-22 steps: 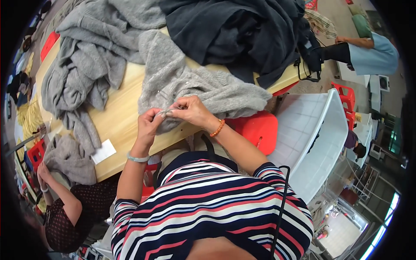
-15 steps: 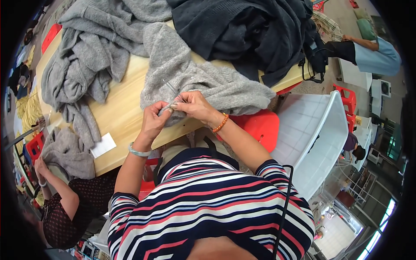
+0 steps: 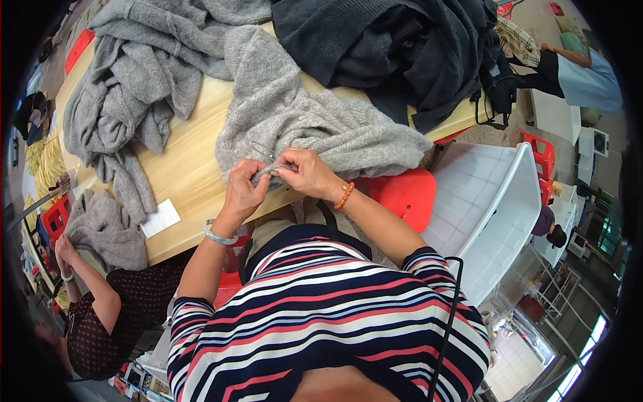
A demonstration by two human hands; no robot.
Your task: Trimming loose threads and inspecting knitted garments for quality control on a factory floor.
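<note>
Head view: light grey fuzzy knitted garment (image 3: 321, 124), centre of frame, draped on a pale wooden table (image 3: 175, 154). Its bulk lies above and right of the hands, the long axis slanting from upper centre down toward the right; the right hand (image 3: 307, 173) is nearer that right end. The left hand (image 3: 246, 190) and right hand pinch the garment's lower edge, fingertips almost meeting; whether the right also grips a fine tool cannot be made out. Just above the fingers: a thin, looped, wire-like piece (image 3: 260, 149). Upper right: heaped charcoal fabric (image 3: 388, 50).
</note>
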